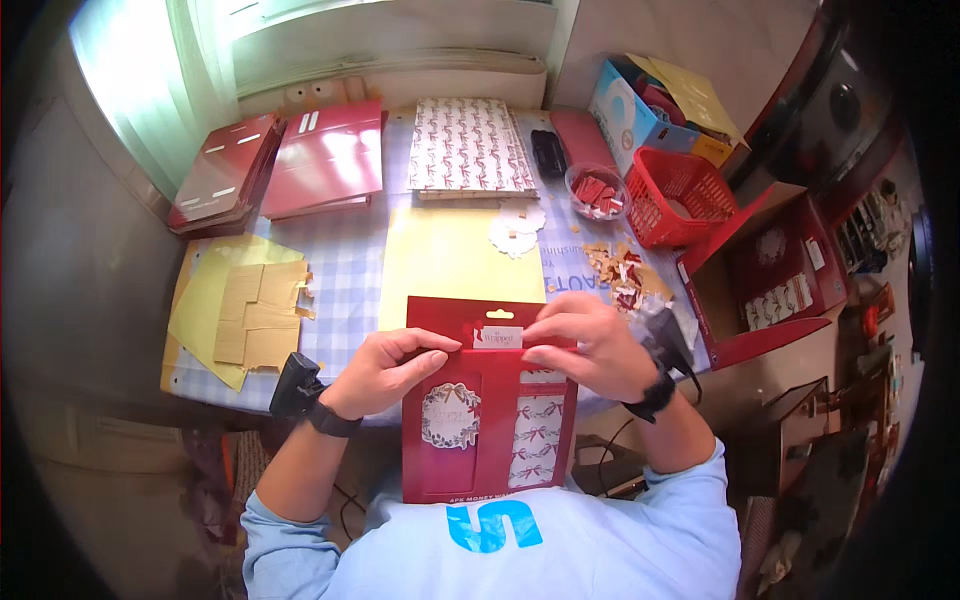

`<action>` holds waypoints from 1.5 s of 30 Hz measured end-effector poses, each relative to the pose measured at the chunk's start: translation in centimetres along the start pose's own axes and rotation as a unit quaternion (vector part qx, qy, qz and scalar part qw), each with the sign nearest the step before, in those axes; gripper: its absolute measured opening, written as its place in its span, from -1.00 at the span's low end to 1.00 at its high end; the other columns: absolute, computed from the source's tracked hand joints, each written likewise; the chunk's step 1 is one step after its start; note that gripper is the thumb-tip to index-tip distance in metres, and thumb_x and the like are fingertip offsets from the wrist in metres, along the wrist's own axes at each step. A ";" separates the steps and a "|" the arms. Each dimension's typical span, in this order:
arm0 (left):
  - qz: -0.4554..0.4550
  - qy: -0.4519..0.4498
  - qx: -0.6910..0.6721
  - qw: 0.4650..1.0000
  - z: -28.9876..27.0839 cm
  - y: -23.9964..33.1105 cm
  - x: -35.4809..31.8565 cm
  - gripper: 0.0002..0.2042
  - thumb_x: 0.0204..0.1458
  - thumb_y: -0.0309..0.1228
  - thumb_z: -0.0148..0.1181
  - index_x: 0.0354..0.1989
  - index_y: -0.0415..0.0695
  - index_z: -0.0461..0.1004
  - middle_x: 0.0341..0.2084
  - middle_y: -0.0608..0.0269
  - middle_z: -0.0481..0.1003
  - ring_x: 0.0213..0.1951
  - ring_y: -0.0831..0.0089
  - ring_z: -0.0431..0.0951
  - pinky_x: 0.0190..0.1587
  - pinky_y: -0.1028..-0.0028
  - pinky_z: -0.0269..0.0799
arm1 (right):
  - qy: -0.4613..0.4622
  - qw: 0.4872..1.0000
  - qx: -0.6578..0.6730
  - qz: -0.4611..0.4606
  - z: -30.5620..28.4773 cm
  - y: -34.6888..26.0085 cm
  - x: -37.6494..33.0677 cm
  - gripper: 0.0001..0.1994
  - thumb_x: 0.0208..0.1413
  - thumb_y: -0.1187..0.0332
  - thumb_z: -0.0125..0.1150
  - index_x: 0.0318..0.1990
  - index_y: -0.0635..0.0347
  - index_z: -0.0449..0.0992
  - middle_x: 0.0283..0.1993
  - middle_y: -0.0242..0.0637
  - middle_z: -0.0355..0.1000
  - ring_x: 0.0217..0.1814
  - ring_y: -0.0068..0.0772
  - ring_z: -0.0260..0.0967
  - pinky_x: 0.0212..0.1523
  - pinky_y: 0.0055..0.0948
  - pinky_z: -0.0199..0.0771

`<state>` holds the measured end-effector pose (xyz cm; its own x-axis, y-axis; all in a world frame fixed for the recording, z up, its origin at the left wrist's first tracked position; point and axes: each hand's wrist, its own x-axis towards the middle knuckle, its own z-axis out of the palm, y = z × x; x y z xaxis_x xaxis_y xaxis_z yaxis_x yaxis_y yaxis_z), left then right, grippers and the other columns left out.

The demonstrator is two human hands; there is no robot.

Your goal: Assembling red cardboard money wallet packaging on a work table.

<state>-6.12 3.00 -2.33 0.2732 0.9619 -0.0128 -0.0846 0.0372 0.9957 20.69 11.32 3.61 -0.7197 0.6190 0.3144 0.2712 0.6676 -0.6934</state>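
Note:
A flat red cardboard pack (428,440) with a hang hole leans upright against my front at the table's near edge. Its left window shows a wreath design (450,415), and the right one shows white paper with red bows (537,440). A small white tag (497,338) stands at the pack's fold just below the hang hole. My left hand (392,368) is closed on the pack's left side, its fingertips at the fold beside the tag. With thumb and forefinger, my right hand (590,348) pinches the tag's right end.
Ahead lie stacks of red packs (325,155) and bow-patterned card (470,145), a yellow sheet (450,255) and round white cutouts (516,228). At right are a tub of red pieces (598,192), a red basket (655,225), paper scraps (625,275) and an open red box (735,345).

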 end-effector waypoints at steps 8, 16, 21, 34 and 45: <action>0.006 -0.030 0.023 0.999 -0.3 -0.1 -0.5 -0.77 0.18 -0.53 0.13 0.00 -0.27 0.52 -0.20 0.26 0.58 -0.19 0.67 0.50 -0.12 0.60 0.47 | -0.073 0.997 0.022 0.015 3.5 1.9 1.0 -0.88 -0.06 0.36 0.37 -0.41 0.19 0.60 -0.44 -0.25 0.46 -0.36 -0.19 0.43 -0.27 -0.28 0.40; 0.031 -0.019 0.047 0.998 -0.5 -0.4 -0.7 -0.78 0.16 -0.58 0.12 -0.04 -0.26 0.55 -0.21 0.25 0.59 -0.18 0.65 0.50 -0.11 0.59 0.47 | 0.002 1.000 -0.027 -0.003 3.3 2.0 -0.2 -0.93 -0.09 0.38 0.39 -0.46 0.11 0.62 -0.43 -0.33 0.45 -0.29 -0.28 0.38 -0.17 -0.33 0.26; 0.063 0.029 0.017 0.997 -1.7 0.2 -1.4 -0.79 0.14 -0.63 0.12 -0.07 -0.27 0.56 -0.22 0.24 0.59 -0.19 0.62 0.52 -0.11 0.61 0.46 | 0.147 0.978 -0.147 -0.013 0.0 1.0 -3.2 -0.76 -0.14 0.35 0.47 -0.24 0.08 0.65 -0.23 -0.31 0.43 -0.15 -0.41 0.32 -0.04 -0.37 0.27; 0.315 0.106 0.184 0.925 1.6 7.6 0.7 -0.84 -0.04 -0.67 0.18 -0.26 -0.30 0.56 -0.33 0.16 0.58 -0.33 0.52 0.54 -0.27 0.57 0.42 | 0.002 0.964 0.267 -0.001 -7.5 -3.8 -5.4 -0.63 0.11 0.62 0.18 0.11 0.31 0.46 0.05 -0.13 0.47 0.03 -0.42 0.45 0.02 -0.49 0.42; 0.297 0.147 0.067 0.941 1.7 6.2 0.9 -0.19 0.12 -0.17 0.18 0.43 -0.19 -0.14 0.18 -0.07 0.28 -0.07 0.33 0.56 -0.04 0.39 0.50 | 0.599 0.765 -0.228 -0.059 -24.2 -7.8 -10.9 -0.70 0.24 0.38 0.13 0.10 0.22 0.48 0.08 -0.33 0.47 0.03 -0.60 0.37 0.02 -0.59 0.38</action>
<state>-4.78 3.68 3.99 -0.0625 0.8365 0.5444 -0.0118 -0.5460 0.8377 41.90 9.42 21.30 0.2722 0.2967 0.9153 0.6409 0.6536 -0.4025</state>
